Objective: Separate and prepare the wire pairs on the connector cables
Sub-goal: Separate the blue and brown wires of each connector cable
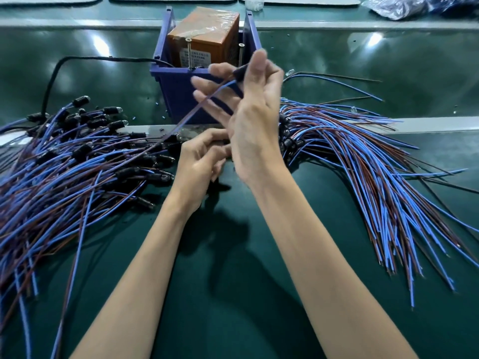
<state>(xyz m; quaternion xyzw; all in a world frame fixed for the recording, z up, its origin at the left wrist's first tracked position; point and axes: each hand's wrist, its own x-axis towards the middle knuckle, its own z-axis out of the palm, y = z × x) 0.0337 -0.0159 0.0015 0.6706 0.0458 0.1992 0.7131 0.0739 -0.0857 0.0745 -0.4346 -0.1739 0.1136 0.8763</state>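
Observation:
My right hand (248, 110) is raised over the middle of the table and pinches the black connector end of one cable (197, 106). Its blue and brown wire pair slants down to the left into my left hand (199, 156). My left hand rests low on the green mat with its fingers curled round the wire's lower part. A tangled pile of cables (64, 161) with black connectors lies on the left. A fanned-out, aligned bundle of cables (363, 156) lies on the right, with the wire ends pointing toward me.
A blue plastic bin (178, 86) stands just behind my hands and holds an orange-brown box (207, 35) with two upright screws. A black cord (77, 59) runs from the bin to the left. A metal rail (427, 124) crosses the table. A plastic bag (404, 6) lies far right.

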